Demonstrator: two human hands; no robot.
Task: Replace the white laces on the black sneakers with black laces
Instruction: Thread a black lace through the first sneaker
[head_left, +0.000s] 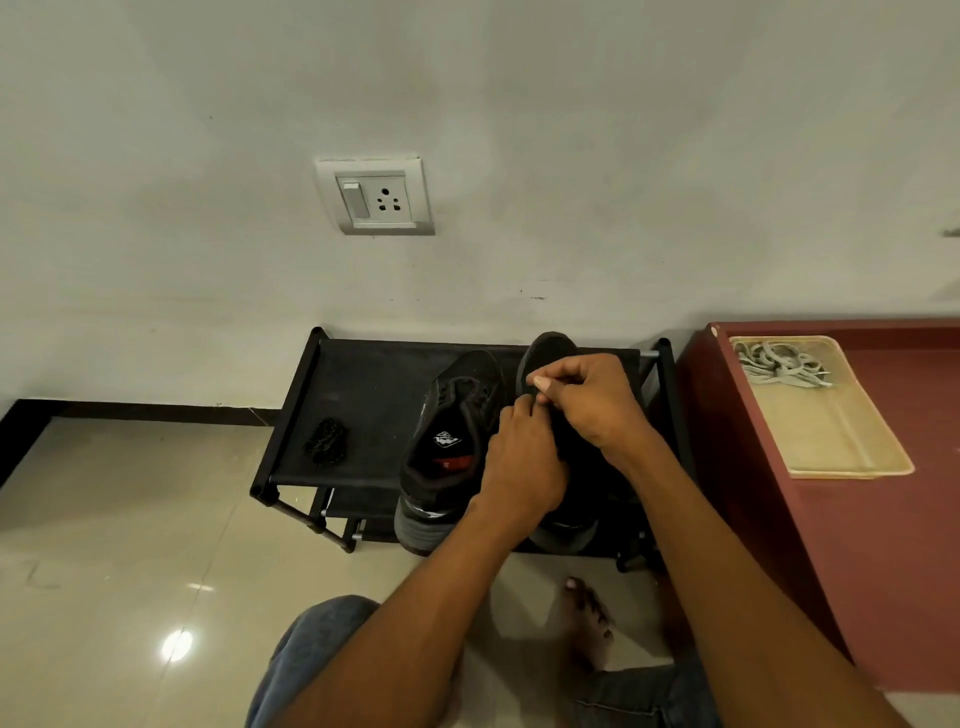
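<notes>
The black fabric-topped shoe rack (363, 410) carries both black sneakers: the left sneaker (452, 441) lies lace-free with its mesh tongue and printed insole exposed, its heel overhanging the front bar, while the right sneaker (550, 358) sits under both hands. Beside the rack, a maroon cabinet (857, 545) holds a shallow beige tray (841, 457) with the removed white laces (779, 364) coiled at its far end. The right hand (592, 400) pinches something thin between thumb and forefinger over the eyelets, probably a black lace, though black on black hides it; the left hand (524, 457) curls against the same shoe, and what it grips cannot be told. A spare bundle of black lace (326, 441), braided and loosely knotted, rests on the rack's left side. The likely slip: a missed or doubled eyelet, since dark cord vanishes against dark mesh, or the overhanging sneaker tipping off if nudged.
</notes>
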